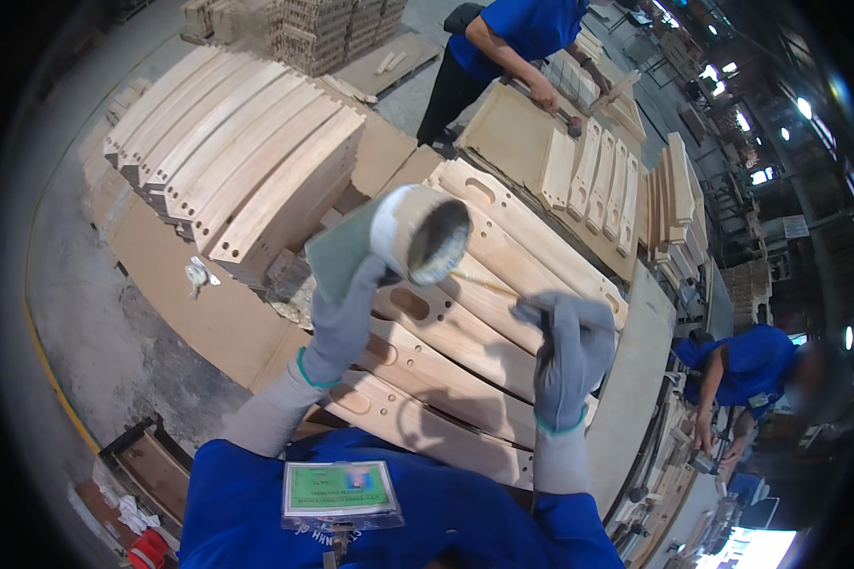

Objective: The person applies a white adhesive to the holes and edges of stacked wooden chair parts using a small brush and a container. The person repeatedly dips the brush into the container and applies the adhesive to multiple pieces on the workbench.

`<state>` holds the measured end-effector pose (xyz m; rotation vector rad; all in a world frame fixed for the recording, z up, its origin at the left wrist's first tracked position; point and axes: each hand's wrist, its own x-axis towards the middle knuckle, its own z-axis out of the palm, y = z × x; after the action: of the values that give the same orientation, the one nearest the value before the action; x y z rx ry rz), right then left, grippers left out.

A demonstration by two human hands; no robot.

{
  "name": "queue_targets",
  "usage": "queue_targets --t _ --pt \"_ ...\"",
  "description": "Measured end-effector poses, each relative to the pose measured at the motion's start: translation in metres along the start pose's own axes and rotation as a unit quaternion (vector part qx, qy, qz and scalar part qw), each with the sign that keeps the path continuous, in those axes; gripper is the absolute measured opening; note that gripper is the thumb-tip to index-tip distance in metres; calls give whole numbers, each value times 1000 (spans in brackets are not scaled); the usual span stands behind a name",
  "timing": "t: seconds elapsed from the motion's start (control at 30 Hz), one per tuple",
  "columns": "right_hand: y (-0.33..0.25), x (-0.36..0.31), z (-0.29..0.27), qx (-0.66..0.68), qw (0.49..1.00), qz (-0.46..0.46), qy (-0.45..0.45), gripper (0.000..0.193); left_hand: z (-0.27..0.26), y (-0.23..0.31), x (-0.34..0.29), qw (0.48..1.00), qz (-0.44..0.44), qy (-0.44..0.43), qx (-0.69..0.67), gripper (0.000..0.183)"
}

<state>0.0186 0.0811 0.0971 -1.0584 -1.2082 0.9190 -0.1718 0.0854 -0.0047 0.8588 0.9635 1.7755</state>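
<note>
My left hand (346,308), in a grey glove, grips a round open-topped container (394,228) tilted with its dark mouth toward the right. A flat grey-green piece (340,254) sits against the container's left side; how it is attached is hidden. My right hand (571,346), also gloved, is closed on a thin stick (484,281) whose far end points at the container's rim. Beneath both hands lie several curved wooden slats (455,346) side by side, with oval slots and small round holes near their ends.
Stacked curved wooden parts (247,142) stand at the left on cardboard (176,299). Across the table, a person in blue (522,47) holds a mallet (573,125) near more slats (593,175). Another person (745,375) works at the right. A small whitish item (199,275) lies on the cardboard.
</note>
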Motion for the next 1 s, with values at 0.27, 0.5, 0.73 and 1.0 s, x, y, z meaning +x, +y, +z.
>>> queue_targets --t 0.27,0.5,0.73,1.0 --pt "72 58 1 -237 965 34 -106 18 -25 -39 20 978 -172 -1 -115 31" --pt "92 66 1 -378 901 -57 -206 20 -27 -44 21 976 -176 17 -128 33" --pt "90 85 5 -323 936 -4 -140 23 -23 -43 21 972 -176 69 -135 21" --pt "104 93 4 -361 916 -21 -175 23 -19 -38 20 968 -181 73 -158 21"
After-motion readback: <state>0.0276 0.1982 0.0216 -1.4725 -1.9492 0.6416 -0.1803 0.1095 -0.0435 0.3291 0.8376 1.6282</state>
